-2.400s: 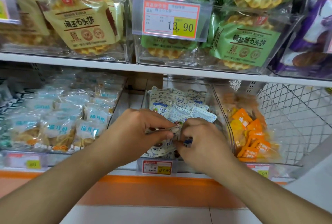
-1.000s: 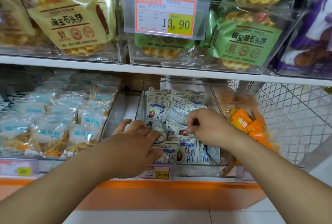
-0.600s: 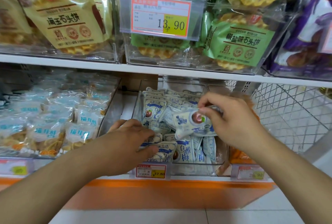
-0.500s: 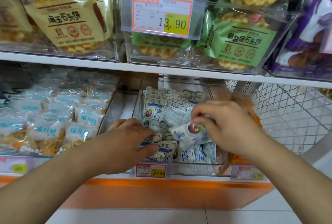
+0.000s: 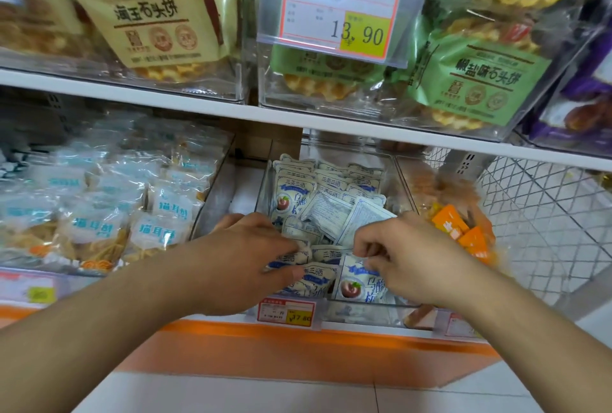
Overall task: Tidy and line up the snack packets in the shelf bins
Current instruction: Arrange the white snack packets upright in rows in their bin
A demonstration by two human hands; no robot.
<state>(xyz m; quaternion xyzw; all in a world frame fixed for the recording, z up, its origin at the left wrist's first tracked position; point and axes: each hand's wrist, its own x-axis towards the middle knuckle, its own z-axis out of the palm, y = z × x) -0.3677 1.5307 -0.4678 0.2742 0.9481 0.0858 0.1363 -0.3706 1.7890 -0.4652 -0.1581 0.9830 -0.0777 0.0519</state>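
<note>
A clear plastic bin (image 5: pixel 405 180) on the lower shelf holds several small white-and-blue snack packets (image 5: pixel 298 192), some upright in rows at the back, two lying face down in the middle. My left hand (image 5: pixel 245 257) reaches into the bin's front left and its fingers and thumb hold a front-row packet (image 5: pixel 314 276). My right hand (image 5: pixel 407 257) is at the bin's front right, fingers curled, pinching the top edge of an upright white-and-blue packet (image 5: pixel 356 285).
Left bin holds clear packets with blue labels (image 5: pixel 96 230). Right bin holds orange packets (image 5: pixel 463 233), beside a wire mesh basket (image 5: pixel 546 213). The upper shelf (image 5: pixel 231 107) hangs low over the bins with large biscuit bags. A price tag (image 5: pixel 286 311) clips to the bin front.
My right hand lifted one packet out of the bin, then brought it down and stood it at the front right. My left hand stayed on the front-row packets.
</note>
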